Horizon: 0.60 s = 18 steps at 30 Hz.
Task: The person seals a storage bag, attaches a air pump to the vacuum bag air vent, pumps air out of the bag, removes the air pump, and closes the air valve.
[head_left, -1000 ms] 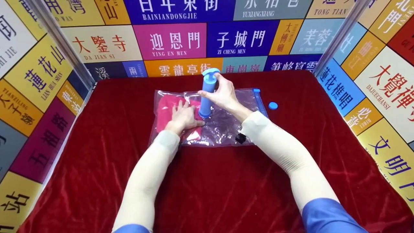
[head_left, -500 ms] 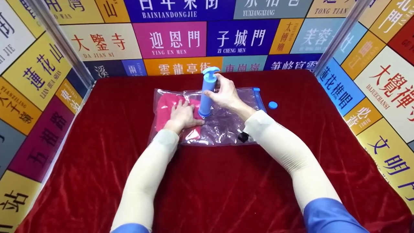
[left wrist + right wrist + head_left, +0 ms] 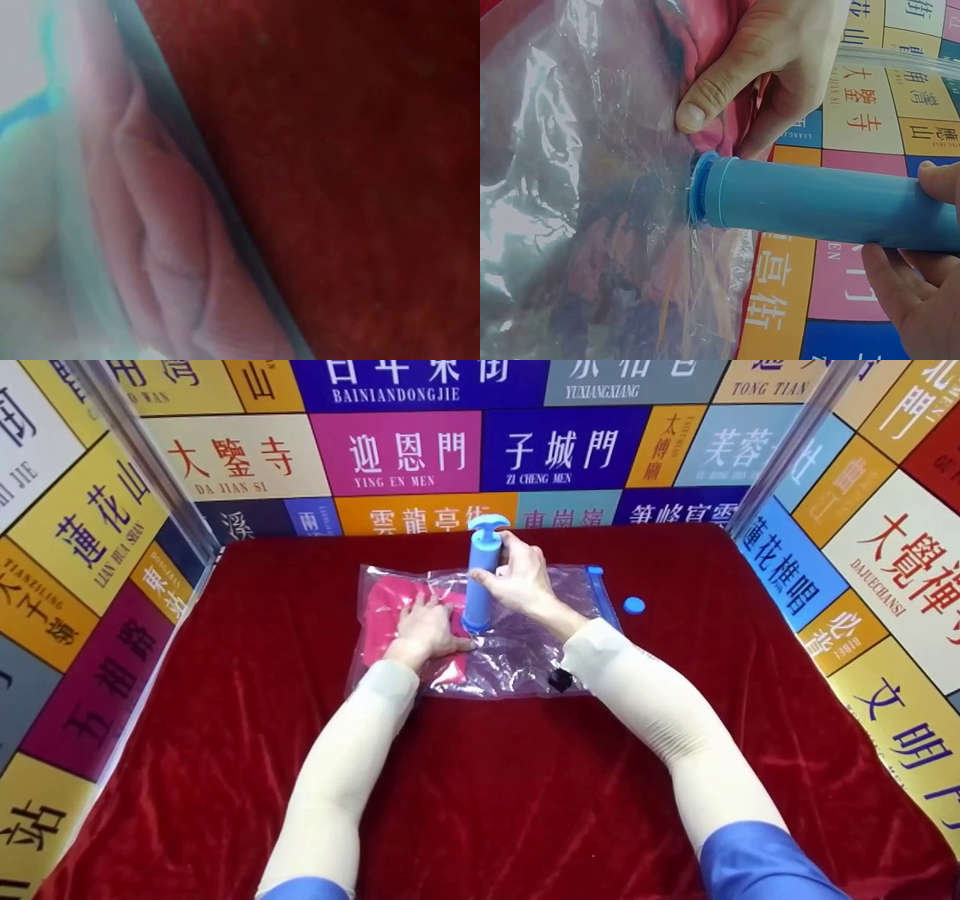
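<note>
A light-blue hand pump [image 3: 478, 592] stands upright on a clear plastic vacuum bag [image 3: 525, 660], its base against the bag's blue valve [image 3: 703, 187]. My right hand [image 3: 521, 577] grips the upper barrel between thumb and fingers, just below the T-shaped handle [image 3: 489, 522]. Left of the pump, my left hand [image 3: 427, 630] lies flat with fingers spread on the bag, over folded pink cloth [image 3: 386, 604] inside it. In the right wrist view, the left thumb [image 3: 705, 105] presses near the valve. The left wrist view is blurred, showing the cloth's folds [image 3: 165, 195] through plastic.
A round blue cap [image 3: 634, 605] lies on the red velvet cloth [image 3: 525, 795], right of the bag. The bag's blue zip edge [image 3: 600, 585] faces right. A small black object [image 3: 559, 680] sits by the right sleeve. Panels with printed characters [image 3: 397, 450] enclose the table.
My right thumb has shifted slightly to the right on the pump's barrel. The left hand and the bag stay in place.
</note>
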Each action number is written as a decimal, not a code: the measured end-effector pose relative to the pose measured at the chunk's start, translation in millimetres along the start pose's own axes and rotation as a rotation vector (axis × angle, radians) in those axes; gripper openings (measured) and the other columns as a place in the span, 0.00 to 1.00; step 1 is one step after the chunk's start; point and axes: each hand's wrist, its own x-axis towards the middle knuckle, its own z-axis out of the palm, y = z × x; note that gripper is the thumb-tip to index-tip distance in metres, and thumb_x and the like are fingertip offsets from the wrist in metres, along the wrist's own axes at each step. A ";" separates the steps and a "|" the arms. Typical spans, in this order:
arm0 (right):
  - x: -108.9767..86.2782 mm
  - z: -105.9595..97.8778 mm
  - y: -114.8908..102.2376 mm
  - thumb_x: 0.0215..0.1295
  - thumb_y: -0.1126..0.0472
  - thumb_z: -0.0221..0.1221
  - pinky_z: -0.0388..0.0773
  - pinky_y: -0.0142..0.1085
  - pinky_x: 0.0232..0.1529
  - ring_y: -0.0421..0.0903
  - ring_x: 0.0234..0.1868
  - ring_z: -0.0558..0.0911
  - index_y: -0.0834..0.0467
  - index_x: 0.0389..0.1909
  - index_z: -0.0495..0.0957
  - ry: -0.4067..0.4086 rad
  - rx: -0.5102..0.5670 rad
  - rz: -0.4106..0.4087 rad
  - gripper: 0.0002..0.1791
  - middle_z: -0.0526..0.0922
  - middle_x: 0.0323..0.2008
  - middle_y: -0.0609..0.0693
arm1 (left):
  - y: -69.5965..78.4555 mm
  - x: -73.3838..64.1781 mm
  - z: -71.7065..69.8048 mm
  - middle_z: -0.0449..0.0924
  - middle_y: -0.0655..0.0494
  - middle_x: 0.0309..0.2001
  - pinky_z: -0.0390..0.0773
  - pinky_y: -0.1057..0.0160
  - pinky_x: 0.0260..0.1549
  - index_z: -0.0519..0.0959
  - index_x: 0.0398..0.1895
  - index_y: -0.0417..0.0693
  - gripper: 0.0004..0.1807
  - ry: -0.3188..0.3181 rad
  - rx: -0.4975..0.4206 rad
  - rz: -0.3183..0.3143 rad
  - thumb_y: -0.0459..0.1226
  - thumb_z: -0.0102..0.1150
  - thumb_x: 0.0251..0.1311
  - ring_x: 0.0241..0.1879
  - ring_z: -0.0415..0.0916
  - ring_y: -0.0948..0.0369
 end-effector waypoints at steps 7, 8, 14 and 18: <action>0.2 4.3 -0.7 0.59 0.49 0.82 0.87 0.45 0.46 0.52 0.40 0.92 0.58 0.62 0.86 0.066 -0.044 -0.007 0.33 0.97 0.46 0.57 | 1.3 -1.1 0.5 0.55 0.43 0.92 0.51 0.34 0.92 0.75 0.83 0.53 0.53 0.024 0.024 0.007 0.69 0.76 0.60 0.93 0.44 0.38; 0.3 4.5 -0.7 0.59 0.49 0.82 0.88 0.45 0.47 0.52 0.41 0.93 0.58 0.62 0.86 0.072 -0.041 -0.006 0.33 0.97 0.46 0.56 | 1.6 -1.1 0.4 0.55 0.43 0.92 0.51 0.34 0.92 0.74 0.83 0.53 0.53 0.022 0.022 0.008 0.69 0.76 0.60 0.93 0.44 0.38; 1.5 4.7 -1.1 0.58 0.50 0.83 0.90 0.46 0.51 0.52 0.45 0.95 0.58 0.62 0.86 0.073 -0.012 0.008 0.33 0.97 0.48 0.57 | 2.5 -1.1 0.3 0.54 0.44 0.92 0.48 0.34 0.92 0.72 0.84 0.54 0.55 0.012 -0.010 -0.006 0.69 0.77 0.58 0.93 0.43 0.38; 3.1 3.3 -1.3 0.61 0.52 0.81 0.90 0.44 0.51 0.52 0.48 0.95 0.58 0.64 0.84 0.023 0.009 0.003 0.32 0.96 0.51 0.56 | 3.3 -1.1 1.2 0.52 0.42 0.92 0.47 0.34 0.92 0.66 0.88 0.50 0.61 0.003 -0.003 -0.018 0.71 0.76 0.58 0.94 0.42 0.39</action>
